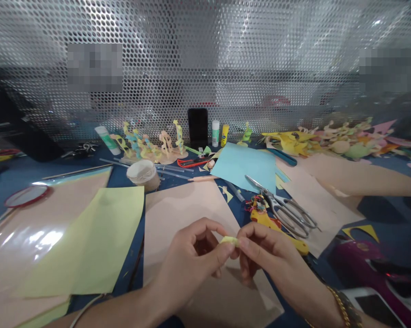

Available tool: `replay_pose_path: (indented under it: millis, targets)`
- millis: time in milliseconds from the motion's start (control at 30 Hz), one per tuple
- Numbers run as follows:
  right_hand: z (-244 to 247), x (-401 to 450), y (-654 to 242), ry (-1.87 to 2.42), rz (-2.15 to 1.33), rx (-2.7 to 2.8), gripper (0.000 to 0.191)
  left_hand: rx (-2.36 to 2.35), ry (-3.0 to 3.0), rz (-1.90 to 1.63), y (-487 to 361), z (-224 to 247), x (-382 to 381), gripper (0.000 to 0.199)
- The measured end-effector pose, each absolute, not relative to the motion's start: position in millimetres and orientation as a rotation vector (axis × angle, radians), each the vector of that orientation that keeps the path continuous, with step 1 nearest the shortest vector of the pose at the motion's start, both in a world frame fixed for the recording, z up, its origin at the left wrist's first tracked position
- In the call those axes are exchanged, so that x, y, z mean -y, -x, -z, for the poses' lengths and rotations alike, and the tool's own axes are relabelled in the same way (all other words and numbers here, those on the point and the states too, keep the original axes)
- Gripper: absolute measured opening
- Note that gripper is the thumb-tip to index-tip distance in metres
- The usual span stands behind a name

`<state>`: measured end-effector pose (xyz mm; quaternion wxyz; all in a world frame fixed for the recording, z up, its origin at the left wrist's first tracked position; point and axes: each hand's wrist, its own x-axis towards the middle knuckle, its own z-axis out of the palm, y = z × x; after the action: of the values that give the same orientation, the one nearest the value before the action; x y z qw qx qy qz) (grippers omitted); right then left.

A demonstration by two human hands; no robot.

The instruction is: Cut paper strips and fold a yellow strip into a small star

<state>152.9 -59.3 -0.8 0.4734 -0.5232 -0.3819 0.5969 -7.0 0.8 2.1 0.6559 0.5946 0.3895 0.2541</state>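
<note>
Between the fingertips of both hands is a small piece of pale yellow paper (pixel 228 239), bent or folded. My left hand (pixel 200 248) pinches its left end with thumb and forefinger. From the other side, my right hand (pixel 269 248) grips the right end the same way. Both hands are held above a pale pink paper sheet (pixel 181 207). Just beyond my right hand lie metal scissors (pixel 287 212) and a yellow tool (pixel 265 219), partly hidden by the hand. A light yellow sheet (pixel 99 241) lies to the left of my left hand.
A blue sheet (pixel 248 164), a red cutter (pixel 193 161), a tape roll (pixel 143 174) and glue sticks (pixel 215 133) lie farther back. Paper figures (pixel 151 148) stand by the perforated metal screen (pixel 151 86). A purple glue gun (pixel 366 269) is at the right, near a phone (pixel 376 307).
</note>
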Motion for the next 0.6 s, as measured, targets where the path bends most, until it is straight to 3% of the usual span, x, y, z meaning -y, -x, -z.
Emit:
replay_pose_path:
  millis: [167,600]
  targets:
    - [-2.3,58.6,-152.2,1.257,-1.476,0.912,0.039,-0.841,-1.384,-0.532,7.3,-7.4,-2.7,0.024]
    - [-1.1,60.7,-154.7,1.336,-1.467,0.976,0.037,-0.899,-1.306,-0.626,4.4,-5.2,-2.4,0.016]
